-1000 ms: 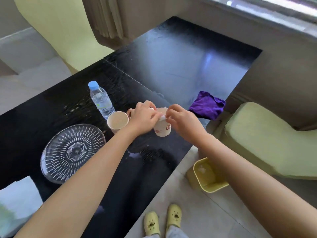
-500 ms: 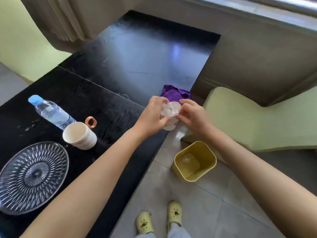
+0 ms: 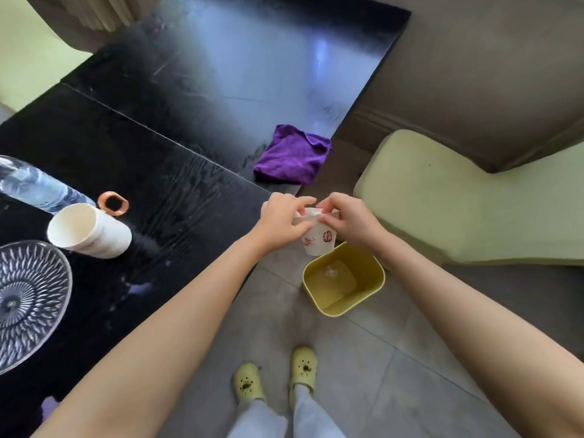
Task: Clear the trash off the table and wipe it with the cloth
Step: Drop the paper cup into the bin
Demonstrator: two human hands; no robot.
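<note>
I am looking down at a long, glossy black wooden table [image 3: 196,99] that fills the upper left of the view, with grey floor tiles [image 3: 363,368] to its right. A pale green upholstered chair [image 3: 467,203] stands on the floor off the table's right edge.

On the table's near left part lies a round, clear cut-glass plate [image 3: 28,298], partly out of view. Just beyond it stands a white ceramic mug with a copper-coloured handle [image 3: 91,230], and just behind the mug stands a clear plastic water bottle [image 3: 38,188], leaning towards the left in this wide view. A crumpled purple cloth [image 3: 292,154] lies at the table's right edge, its far corner hanging slightly over.

On the floor, just beside the table's right edge and close to the chair, sits a small yellow plastic bin [image 3: 373,289] with a scrap of white rubbish at its bottom. My feet, in pale yellow clogs [image 3: 275,377], stand near it.

Both my bare forearms reach forward. My left hand [image 3: 281,221] and my right hand [image 3: 349,221] are each closed on the rim of a small white paper cup with red markings [image 3: 317,243], fingers pinching its top from either side. The cup is held in the air just past the table's right edge, above the near rim of the bin, upright with its mouth squeezed in.
</note>
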